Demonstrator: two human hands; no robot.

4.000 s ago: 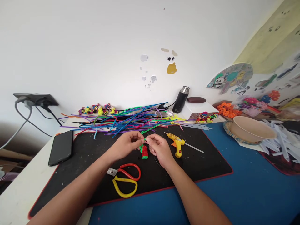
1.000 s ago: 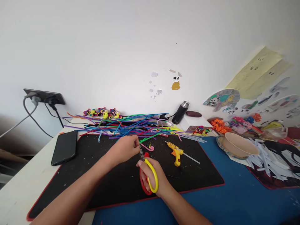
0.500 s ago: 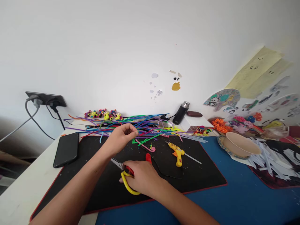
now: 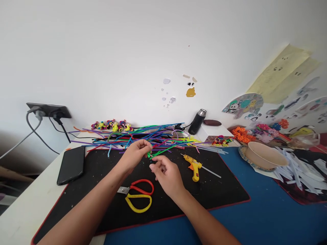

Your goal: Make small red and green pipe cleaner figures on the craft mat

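My left hand [image 4: 135,153] hovers over the black mat [image 4: 102,177] and pinches a short green pipe cleaner piece [image 4: 149,155] between thumb and fingers. Just right of it and a little nearer, my right hand [image 4: 166,175] has its fingers loosely apart, with nothing visible in them and its fingertips close to the green piece. Red-and-yellow scissors [image 4: 138,195] lie flat on the mat in front of both hands, touched by neither. A long green pipe cleaner [image 4: 163,150] lies just beyond my left fingers.
A pile of coloured pipe cleaners [image 4: 143,136] lines the mat's far edge. A yellow glue gun [image 4: 194,165] lies right of my hands. A black phone [image 4: 71,164] sits at the left, a flask [image 4: 198,121] at the back, a paper bowl [image 4: 265,153] at the right.
My right hand has laid the scissors down on the mat and come up towards my left hand. My left hand still pinches the green piece.
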